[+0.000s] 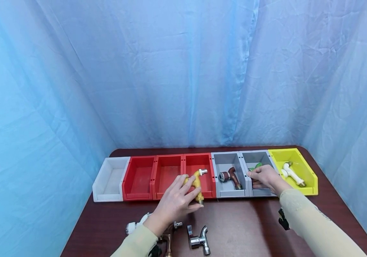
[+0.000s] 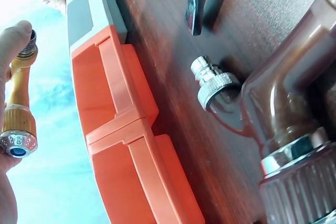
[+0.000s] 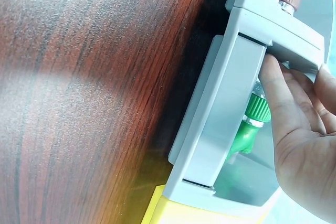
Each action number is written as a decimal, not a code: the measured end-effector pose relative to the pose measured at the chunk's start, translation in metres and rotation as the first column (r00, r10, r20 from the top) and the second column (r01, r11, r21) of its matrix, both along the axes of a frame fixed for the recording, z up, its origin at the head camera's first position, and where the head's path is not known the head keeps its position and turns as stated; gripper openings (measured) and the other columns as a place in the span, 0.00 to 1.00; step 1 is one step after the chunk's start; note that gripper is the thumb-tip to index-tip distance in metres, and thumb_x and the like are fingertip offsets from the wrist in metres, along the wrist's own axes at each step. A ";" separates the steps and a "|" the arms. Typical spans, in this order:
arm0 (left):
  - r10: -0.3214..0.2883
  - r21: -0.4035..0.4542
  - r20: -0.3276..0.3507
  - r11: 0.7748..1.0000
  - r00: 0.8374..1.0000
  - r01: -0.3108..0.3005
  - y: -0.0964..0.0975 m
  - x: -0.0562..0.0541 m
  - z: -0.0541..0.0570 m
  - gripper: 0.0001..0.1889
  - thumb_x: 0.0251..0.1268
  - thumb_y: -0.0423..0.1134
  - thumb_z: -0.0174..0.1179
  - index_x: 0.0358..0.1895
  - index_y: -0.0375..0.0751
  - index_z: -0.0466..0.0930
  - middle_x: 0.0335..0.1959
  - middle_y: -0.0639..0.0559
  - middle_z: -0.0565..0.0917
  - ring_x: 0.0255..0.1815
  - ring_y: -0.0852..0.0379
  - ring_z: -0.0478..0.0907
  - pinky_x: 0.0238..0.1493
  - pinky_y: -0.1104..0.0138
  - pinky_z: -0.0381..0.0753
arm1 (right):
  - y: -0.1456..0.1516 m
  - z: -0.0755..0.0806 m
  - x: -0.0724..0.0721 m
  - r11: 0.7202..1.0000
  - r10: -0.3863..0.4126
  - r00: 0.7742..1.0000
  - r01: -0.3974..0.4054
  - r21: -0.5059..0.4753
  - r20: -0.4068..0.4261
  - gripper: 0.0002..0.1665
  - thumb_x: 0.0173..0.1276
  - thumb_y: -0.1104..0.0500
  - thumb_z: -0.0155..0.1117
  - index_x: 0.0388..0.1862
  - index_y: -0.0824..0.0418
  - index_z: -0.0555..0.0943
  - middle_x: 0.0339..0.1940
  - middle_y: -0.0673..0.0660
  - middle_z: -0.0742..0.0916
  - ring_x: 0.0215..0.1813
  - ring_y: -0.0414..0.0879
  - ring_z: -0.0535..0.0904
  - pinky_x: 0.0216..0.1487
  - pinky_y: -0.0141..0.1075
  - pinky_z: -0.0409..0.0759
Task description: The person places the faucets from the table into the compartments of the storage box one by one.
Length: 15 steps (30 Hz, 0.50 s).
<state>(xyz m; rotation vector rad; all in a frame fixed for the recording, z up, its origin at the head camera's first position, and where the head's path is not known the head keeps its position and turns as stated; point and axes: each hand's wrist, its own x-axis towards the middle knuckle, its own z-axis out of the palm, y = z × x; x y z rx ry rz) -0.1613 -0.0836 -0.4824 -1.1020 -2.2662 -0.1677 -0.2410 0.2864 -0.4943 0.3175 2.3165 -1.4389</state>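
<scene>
My left hand (image 1: 178, 198) grips a yellow tap (image 1: 197, 184) with a metal nozzle, in front of and over the near edge of the rightmost red bin (image 1: 207, 160). In the left wrist view the yellow tap (image 2: 20, 90) shows between thumb and fingers. My right hand (image 1: 265, 177) reaches into the right grey bin (image 1: 257, 155), its fingers extended beside the dividing wall. A green tap (image 3: 252, 119) lies in that bin, partly hidden by the hand (image 3: 304, 114); no grip on it shows. A brown tap (image 1: 233, 177) lies in the left grey bin (image 1: 226, 194).
A white tap (image 1: 292, 174) lies in the yellow bin (image 1: 312, 178) at the right end. More red bins (image 1: 138, 196) and a white bin (image 1: 107, 197) continue leftward. On the table near me are a chrome tap (image 1: 199, 241), a brown tap (image 1: 168, 238) and a white tap (image 1: 132, 227).
</scene>
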 end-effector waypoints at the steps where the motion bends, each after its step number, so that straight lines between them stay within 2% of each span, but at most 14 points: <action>1: 0.008 -0.002 0.015 1.000 1.000 -0.008 0.000 0.000 0.001 0.32 0.53 0.61 0.76 0.61 0.52 0.85 0.67 0.43 0.79 0.63 0.46 0.75 0.67 0.55 0.78 | 0.000 0.000 0.000 1.000 0.001 1.000 -0.001 -0.001 -0.001 0.19 0.79 0.58 0.59 0.53 0.75 0.81 0.39 0.62 0.87 0.37 0.45 0.86 0.46 0.47 0.89; 5: 0.025 0.002 0.040 1.000 0.999 -0.026 0.000 -0.004 0.002 0.33 0.53 0.60 0.76 0.63 0.53 0.84 0.69 0.44 0.78 0.65 0.46 0.74 0.68 0.54 0.77 | 0.000 0.000 0.000 1.000 0.003 1.000 -0.003 -0.001 -0.003 0.18 0.79 0.59 0.59 0.53 0.75 0.81 0.39 0.62 0.87 0.37 0.46 0.86 0.47 0.47 0.89; 15: 0.023 0.028 -0.023 0.999 0.999 -0.022 0.005 -0.018 0.001 0.32 0.50 0.59 0.78 0.59 0.50 0.86 0.66 0.41 0.80 0.62 0.43 0.76 0.66 0.53 0.79 | 0.000 0.002 0.000 1.000 -0.004 1.000 0.004 0.007 0.017 0.19 0.79 0.58 0.59 0.53 0.75 0.82 0.39 0.61 0.88 0.37 0.45 0.87 0.46 0.47 0.89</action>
